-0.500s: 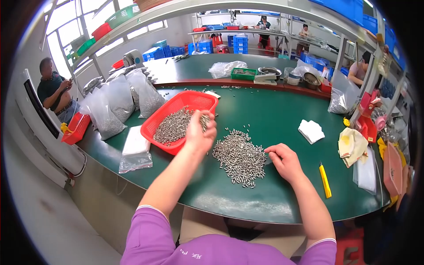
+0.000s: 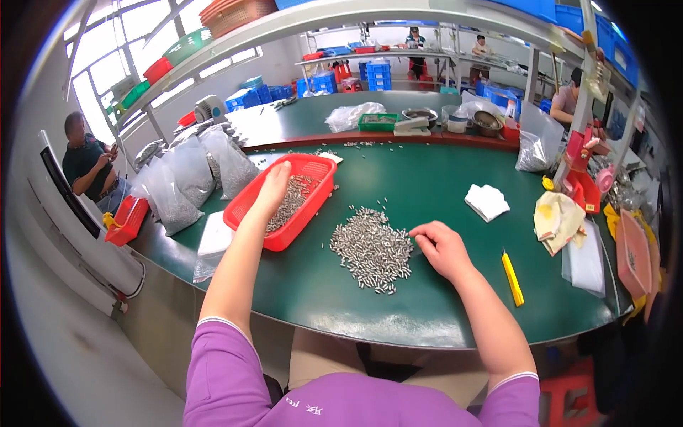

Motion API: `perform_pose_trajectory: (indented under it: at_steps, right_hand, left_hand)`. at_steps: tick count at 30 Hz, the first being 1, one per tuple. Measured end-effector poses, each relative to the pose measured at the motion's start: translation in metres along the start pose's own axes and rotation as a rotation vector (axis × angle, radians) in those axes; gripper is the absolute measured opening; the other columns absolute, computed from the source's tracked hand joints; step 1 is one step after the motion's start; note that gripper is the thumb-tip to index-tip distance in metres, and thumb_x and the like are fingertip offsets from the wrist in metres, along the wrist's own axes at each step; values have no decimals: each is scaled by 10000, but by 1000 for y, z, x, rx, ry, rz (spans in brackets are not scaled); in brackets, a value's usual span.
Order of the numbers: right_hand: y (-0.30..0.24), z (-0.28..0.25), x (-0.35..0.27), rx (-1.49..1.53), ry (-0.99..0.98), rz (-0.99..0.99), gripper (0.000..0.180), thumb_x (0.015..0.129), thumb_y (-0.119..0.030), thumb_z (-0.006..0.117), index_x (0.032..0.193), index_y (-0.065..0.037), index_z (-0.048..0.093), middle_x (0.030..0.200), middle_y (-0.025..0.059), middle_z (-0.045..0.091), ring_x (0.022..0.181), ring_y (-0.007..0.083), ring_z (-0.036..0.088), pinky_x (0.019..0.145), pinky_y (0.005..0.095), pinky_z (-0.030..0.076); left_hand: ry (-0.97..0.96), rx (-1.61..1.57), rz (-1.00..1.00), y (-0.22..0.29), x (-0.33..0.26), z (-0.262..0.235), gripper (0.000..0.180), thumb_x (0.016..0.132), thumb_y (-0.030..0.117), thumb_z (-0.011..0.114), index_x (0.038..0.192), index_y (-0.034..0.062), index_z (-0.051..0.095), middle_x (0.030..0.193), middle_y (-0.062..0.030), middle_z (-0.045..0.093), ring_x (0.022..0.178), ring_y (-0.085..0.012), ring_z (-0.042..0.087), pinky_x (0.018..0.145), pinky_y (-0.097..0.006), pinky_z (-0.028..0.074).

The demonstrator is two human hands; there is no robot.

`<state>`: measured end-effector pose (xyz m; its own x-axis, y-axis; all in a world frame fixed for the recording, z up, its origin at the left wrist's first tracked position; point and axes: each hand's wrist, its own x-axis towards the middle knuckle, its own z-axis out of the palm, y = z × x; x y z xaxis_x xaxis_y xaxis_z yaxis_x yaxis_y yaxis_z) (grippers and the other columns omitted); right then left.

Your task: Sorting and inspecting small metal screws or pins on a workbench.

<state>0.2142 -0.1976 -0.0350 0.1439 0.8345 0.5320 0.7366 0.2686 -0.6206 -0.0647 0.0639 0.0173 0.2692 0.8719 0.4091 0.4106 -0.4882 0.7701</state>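
Reaching over the red basket (image 2: pixel 314 212), the left hand (image 2: pixel 274 186) hid its grip, while the loosely curled right hand (image 2: pixel 445 249), its hold unclear, lay beside heaped metal pieces (image 2: pixel 371 250) on the green table (image 2: pixel 427 306).

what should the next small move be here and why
Probably have the right hand draw a few metal pieces from the near edge of the pile: its fingertips are right beside the pile's right side, while the left hand is over at the red basket, which holds similar pieces. Whether the left hand holds any can't be seen.
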Motion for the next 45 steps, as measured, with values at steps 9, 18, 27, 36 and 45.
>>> perform_pose_trajectory:
  at_steps: [9,18,27,36,45]
  right_hand:
    - [13,-3,1,-46,-46,118,121,775,-106,577,878,-99,640,869,70,586,835,239,586,728,334,479]
    - [5,-2,-6,-200,-150,7,90,735,-157,640,817,-120,631,856,56,570,858,251,555,746,362,463]
    - [3,-1,-5,-256,-213,86,76,745,-163,621,791,-102,619,828,67,567,853,265,544,749,379,461]
    - [-2,-4,-4,-329,-190,49,72,751,-106,570,803,-56,574,780,98,582,777,284,564,707,377,464]
    - [-27,-5,3,160,-51,63,109,739,-55,613,848,-53,601,816,70,586,755,195,592,686,302,485]
  left_hand:
    - [-261,79,588,75,-106,61,299,857,167,539,1130,46,514,1259,-159,449,1206,-311,403,1014,-396,312]
    - [-345,-71,562,90,-145,91,265,841,102,542,1100,48,530,1259,-140,454,1182,-306,427,995,-387,334]
    - [-268,-642,82,85,-113,92,215,907,124,477,1078,9,538,1071,-68,561,1015,-149,530,863,-276,423]
    - [-634,-1268,-462,86,-114,112,228,906,165,484,1086,26,483,968,-56,563,860,-149,567,740,-271,481]
    - [-905,-1105,-521,87,-138,113,146,916,172,486,991,50,516,839,-12,559,687,-76,544,604,-205,466]
